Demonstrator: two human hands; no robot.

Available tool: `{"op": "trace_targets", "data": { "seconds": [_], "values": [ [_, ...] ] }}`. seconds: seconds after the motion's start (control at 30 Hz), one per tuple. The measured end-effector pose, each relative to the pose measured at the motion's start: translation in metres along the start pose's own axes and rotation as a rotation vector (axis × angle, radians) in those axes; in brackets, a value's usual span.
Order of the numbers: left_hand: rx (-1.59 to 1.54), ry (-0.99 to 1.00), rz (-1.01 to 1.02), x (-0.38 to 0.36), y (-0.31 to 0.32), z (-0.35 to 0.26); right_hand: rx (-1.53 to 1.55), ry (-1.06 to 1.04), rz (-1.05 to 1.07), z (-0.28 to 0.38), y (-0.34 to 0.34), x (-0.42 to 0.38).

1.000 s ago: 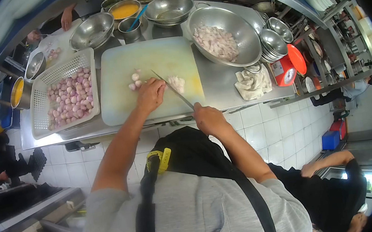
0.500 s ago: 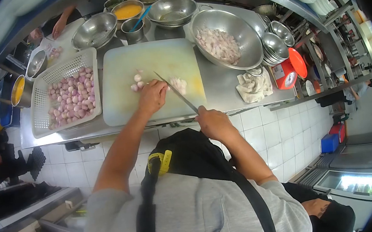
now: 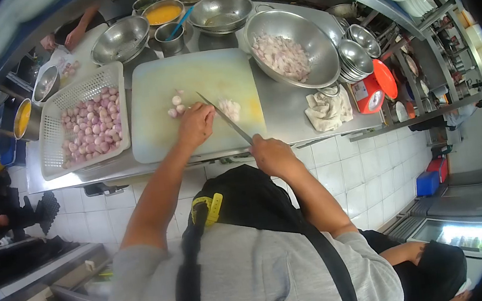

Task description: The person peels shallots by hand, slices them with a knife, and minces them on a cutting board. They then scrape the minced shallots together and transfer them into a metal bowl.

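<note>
Steel makes up the pot (image 3: 32, 129) at the far left, with something yellow inside. Right of it, a small metal bowl (image 3: 49, 83) rests near another person's hands (image 3: 75, 37). The white perforated basket (image 3: 50, 133) holds a heap of peeled shallots (image 3: 92, 124), with part of its floor showing. Behind its right side sits a wide metal bowl (image 3: 120, 39).

Next along the bench (image 3: 287, 115) lies the pale cutting board (image 3: 196, 72), bearing a few whole shallots (image 3: 176, 105) and, farther right, a small pile of chopped shallot (image 3: 229, 109). The left hand (image 3: 196, 124) rests on the board, fingers curled close beside the blade; whether they pinch a piece cannot be told. The right hand (image 3: 273, 154) grips the handle of the knife (image 3: 227, 119), whose blade slants between the whole shallots and the pile.

Behind the board are a round container of yellow liquid (image 3: 162, 13), a metal cup (image 3: 172, 48) with a blue-handled utensil (image 3: 181, 23) and a broad bowl (image 3: 220, 12). Farther right, the large steel bowl (image 3: 323, 55) contains many cut shallot pieces (image 3: 281, 56), near a crumpled cloth (image 3: 328, 109), stacked bowls (image 3: 355, 60) and a red scale (image 3: 369, 95).
</note>
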State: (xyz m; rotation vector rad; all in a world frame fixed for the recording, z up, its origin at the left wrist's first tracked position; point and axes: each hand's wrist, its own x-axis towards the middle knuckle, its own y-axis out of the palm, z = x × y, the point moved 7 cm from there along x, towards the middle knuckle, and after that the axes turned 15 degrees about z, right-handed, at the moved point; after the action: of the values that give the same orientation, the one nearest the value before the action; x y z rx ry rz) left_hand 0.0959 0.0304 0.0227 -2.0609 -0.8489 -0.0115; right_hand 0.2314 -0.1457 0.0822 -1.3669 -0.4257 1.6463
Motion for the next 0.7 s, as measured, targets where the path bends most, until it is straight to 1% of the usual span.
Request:
{"op": "trace_targets", "data": {
  "seconds": [0.07,0.17,0.23,0.33,0.47,0.53,0.63,0.7],
  "values": [
    [-0.009,-0.003,0.014,0.000,0.002,0.000,-0.006,-0.001,0.005,0.003,-0.003,-0.004],
    [-0.012,0.021,-0.009,0.000,0.003,-0.001,-0.012,-0.020,-0.007,-0.007,0.011,0.001],
    [-0.021,0.020,-0.026,-0.001,0.004,-0.003,-0.012,-0.038,-0.034,-0.003,0.005,0.010],
    [-0.021,-0.005,-0.004,-0.001,0.000,0.002,0.015,0.018,0.025,0.006,-0.006,-0.019],
    [0.012,-0.008,0.008,-0.001,0.002,-0.002,-0.006,-0.014,0.006,-0.005,0.008,0.000],
    [-0.015,0.004,-0.013,-0.003,0.002,-0.003,0.002,-0.041,-0.013,0.000,0.002,0.005],
    [-0.028,-0.008,-0.027,-0.002,-0.001,0.000,0.037,0.012,0.044,0.004,-0.006,-0.021],
    [-0.033,-0.016,-0.011,-0.005,0.004,-0.001,0.004,-0.009,0.023,-0.006,0.007,0.000]
  ]
}}
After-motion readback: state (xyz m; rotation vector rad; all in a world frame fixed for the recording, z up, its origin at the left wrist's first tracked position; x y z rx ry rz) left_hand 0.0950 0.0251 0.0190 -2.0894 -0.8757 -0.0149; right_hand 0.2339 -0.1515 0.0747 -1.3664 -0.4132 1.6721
